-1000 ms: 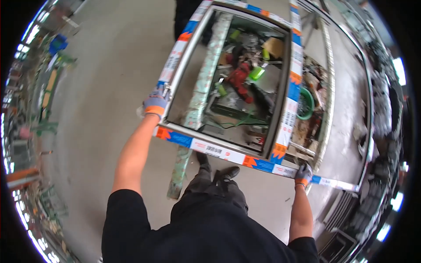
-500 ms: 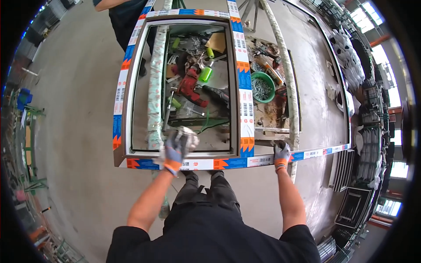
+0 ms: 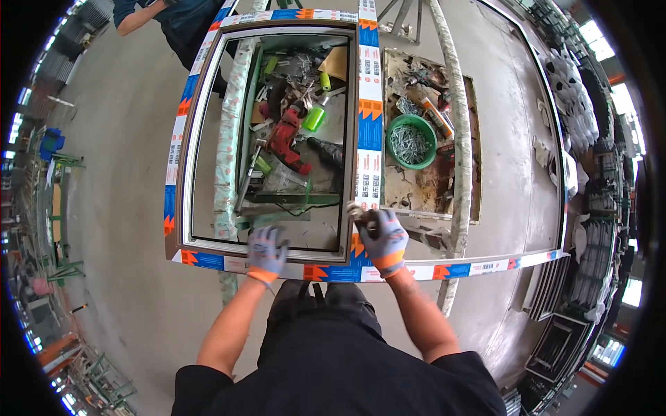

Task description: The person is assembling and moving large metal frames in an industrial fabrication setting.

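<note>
A window frame wrapped in blue, orange and white printed film lies before me on long supports, with a smaller brown-and-white inner frame in its left part. My left hand, in a grey and orange glove, is over the lower rail of the inner frame, slightly blurred; its fingers are apart and nothing shows in them. Near the lower end of the middle bar is my gloved right hand. Its fingers are closed on a small crumpled grey-brown wad, partly hidden by the glove.
Below the frame, a red power drill, a green bottle and a green bowl of screws lie among loose tools. Wrapped support bars run lengthwise. At the far left stands another person. Stacked frames line the right side.
My left hand held a whitish crumpled wad and now shows none. My right hand has moved left from the lower rail to the middle bar, with a wad in it. The view has shifted.
</note>
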